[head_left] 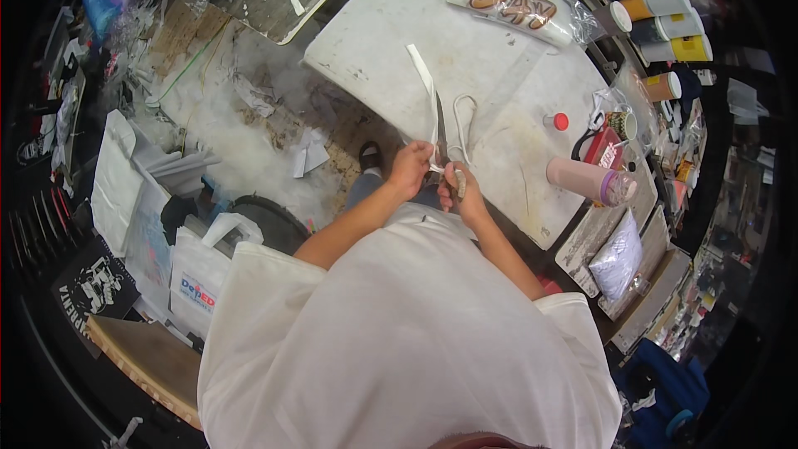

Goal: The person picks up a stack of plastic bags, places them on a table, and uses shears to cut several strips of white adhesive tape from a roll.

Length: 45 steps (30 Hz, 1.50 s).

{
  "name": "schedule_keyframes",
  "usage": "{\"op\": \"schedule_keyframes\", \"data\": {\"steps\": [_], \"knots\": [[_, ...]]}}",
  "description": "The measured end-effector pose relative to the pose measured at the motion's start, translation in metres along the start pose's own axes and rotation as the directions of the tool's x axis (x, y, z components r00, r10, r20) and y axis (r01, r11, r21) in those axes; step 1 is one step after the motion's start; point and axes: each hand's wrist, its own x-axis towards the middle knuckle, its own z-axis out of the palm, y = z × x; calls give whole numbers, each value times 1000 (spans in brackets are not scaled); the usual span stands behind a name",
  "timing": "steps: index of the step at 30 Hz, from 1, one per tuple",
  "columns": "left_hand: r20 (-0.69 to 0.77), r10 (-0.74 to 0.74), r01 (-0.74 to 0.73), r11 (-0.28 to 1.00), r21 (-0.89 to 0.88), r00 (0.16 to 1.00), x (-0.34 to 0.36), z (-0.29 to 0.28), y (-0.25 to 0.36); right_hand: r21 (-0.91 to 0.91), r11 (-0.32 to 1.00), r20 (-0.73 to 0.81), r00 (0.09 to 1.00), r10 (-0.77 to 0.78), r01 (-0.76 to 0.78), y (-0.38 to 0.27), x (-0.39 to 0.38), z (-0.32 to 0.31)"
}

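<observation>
My left hand is closed on a white strip, whose long free end stretches over the near edge of the white tabletop. Just right of it, my right hand grips a cutting tool with a tan handle and a long metal blade pointing away from me along the strip; whether it is scissors or a knife, I cannot tell. A looped white cord lies on the tabletop beside the blade.
A wrapped roll, red-capped bottle, pink tumbler and several containers are at the right. A bagged bundle lies lower right. White bags, a dark round bin and fluff-strewn floor are at the left.
</observation>
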Motion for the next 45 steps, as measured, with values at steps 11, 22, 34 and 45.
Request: {"op": "schedule_keyframes", "data": {"steps": [11,22,34,45], "knots": [[15,-28,27,999,26,1000,-1,-3,-3,-35,999,-20,999,-27,26,-1,4,-1],[23,0,-1,999,53,1000,4,-11,-13,-46,997,-37,997,-71,69,-7,9,-5],[51,-10,6,996,88,999,3,-13,-13,-54,995,-31,996,-88,87,-14,16,-8],[75,72,-90,960,264,995,-13,4,4,-10,998,-32,997,-70,70,-28,21,-14]]}}
